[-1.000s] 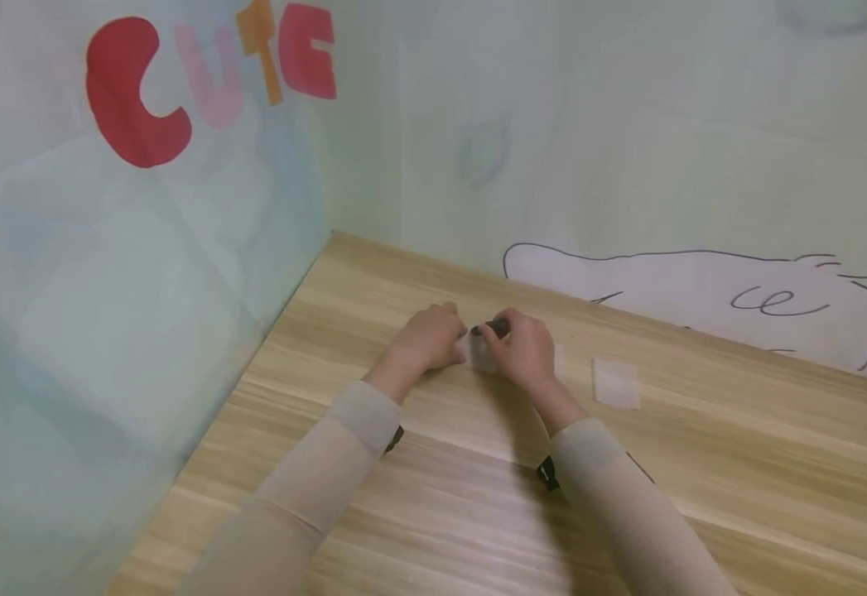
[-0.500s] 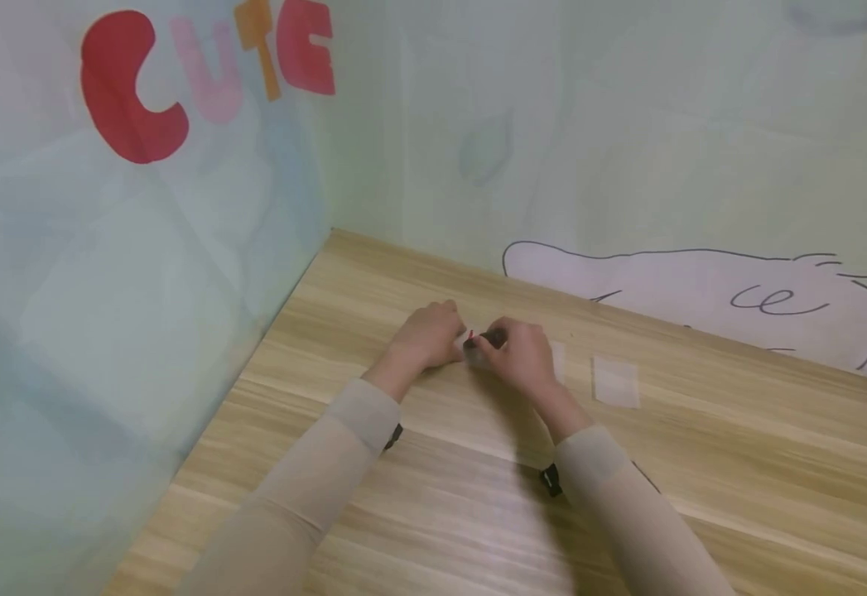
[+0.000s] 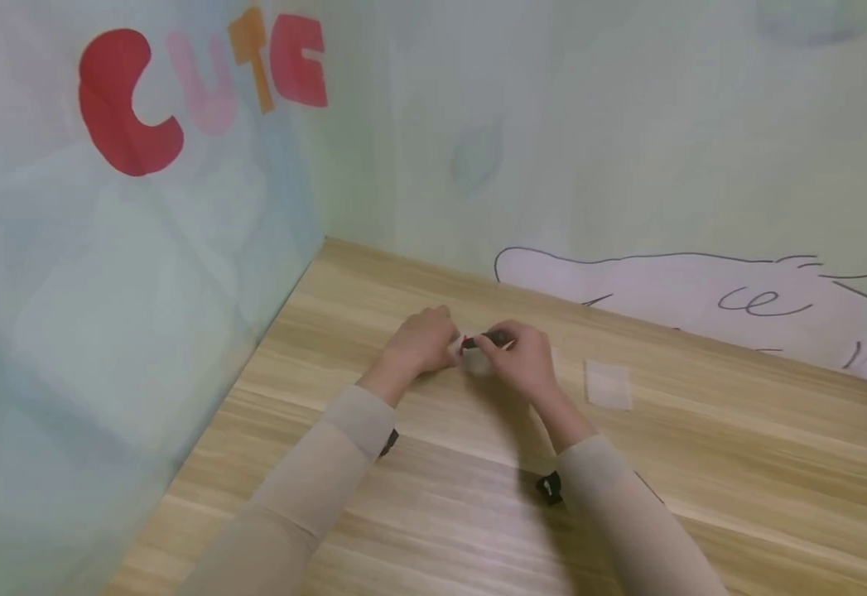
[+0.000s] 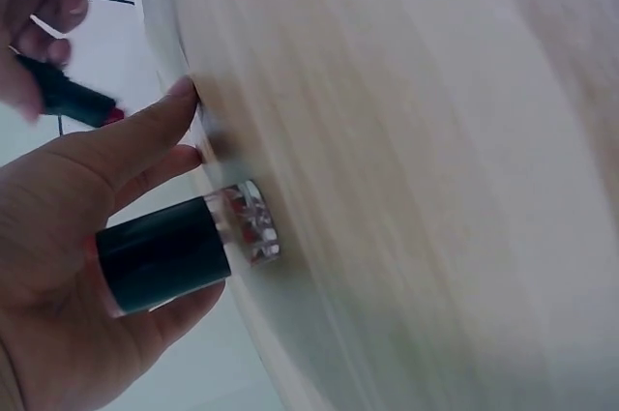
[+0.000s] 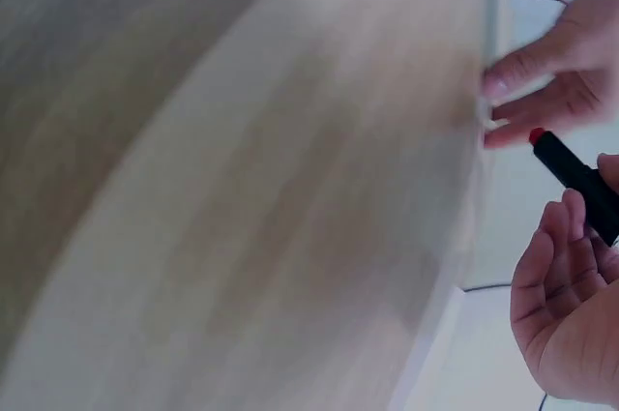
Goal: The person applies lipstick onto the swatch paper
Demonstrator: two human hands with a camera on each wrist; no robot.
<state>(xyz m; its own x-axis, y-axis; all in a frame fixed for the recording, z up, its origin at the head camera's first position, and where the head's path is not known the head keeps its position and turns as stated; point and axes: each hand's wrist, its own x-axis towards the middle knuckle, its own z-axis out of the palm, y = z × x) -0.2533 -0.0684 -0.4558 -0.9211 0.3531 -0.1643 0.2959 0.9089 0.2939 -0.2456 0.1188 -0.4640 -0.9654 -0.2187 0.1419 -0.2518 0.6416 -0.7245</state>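
Observation:
My right hand (image 3: pixel 524 354) grips a black lipstick (image 5: pixel 577 179) with a red tip, pointing at my left fingers. Below the tip lies a small translucent square sheet (image 3: pixel 480 361), partly hidden by the right hand. My left hand (image 3: pixel 424 341) touches the sheet's left edge with its thumb and a finger, the thumb straight in the left wrist view. A black cylinder (image 4: pixel 164 249) with a clear faceted end stands upright beneath the left palm, faceted end toward the tabletop. In the head view this cylinder is hidden by the left hand.
Another translucent square (image 3: pixel 608 385) lies to the right on the wood-grain tabletop (image 3: pixel 433 488). A further one (image 3: pixel 555 356) shows partly behind the right hand. Printed walls rise along the left and back edges. Black wrist straps (image 3: pixel 550 488) show at the sleeves.
The lipstick has shifted slightly left and toward me, so its red tip now shows right beside the left fingers. The left hand stays nearly still. The head view has tilted slightly.

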